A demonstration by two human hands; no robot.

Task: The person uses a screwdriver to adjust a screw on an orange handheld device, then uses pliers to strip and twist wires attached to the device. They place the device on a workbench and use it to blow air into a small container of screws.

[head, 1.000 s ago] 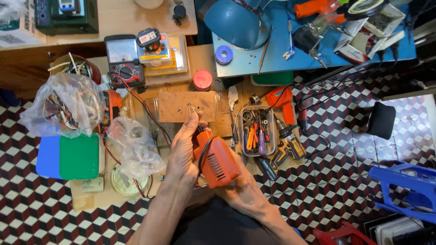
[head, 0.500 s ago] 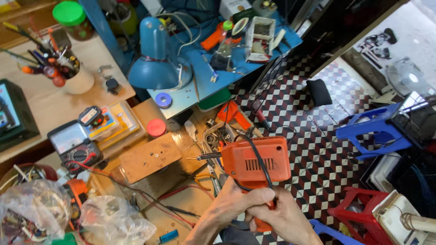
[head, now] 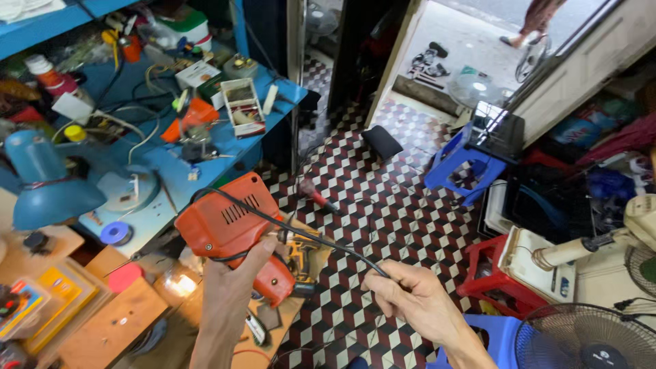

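Cluttered workshop with a checkered floor (head: 383, 205), a blue bench (head: 205, 171) and a blue lamp (head: 48, 184) off to my left. My left hand (head: 229, 294) is wrapped around the grip of the orange soldering gun (head: 229, 232), held up above the bench edge. My right hand (head: 410, 297) pinches the gun's black cord (head: 328, 242), which loops over the gun body. Blue stool (head: 471, 167) sits further back.

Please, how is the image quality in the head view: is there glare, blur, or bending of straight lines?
Head view: daylight overexposes the pale doorway floor at the top; a bright glare spot sits below the orange plastic power tool; the tool, left hand and right hand on the thin black cord look sharp; the wide lens tilts the door frame.
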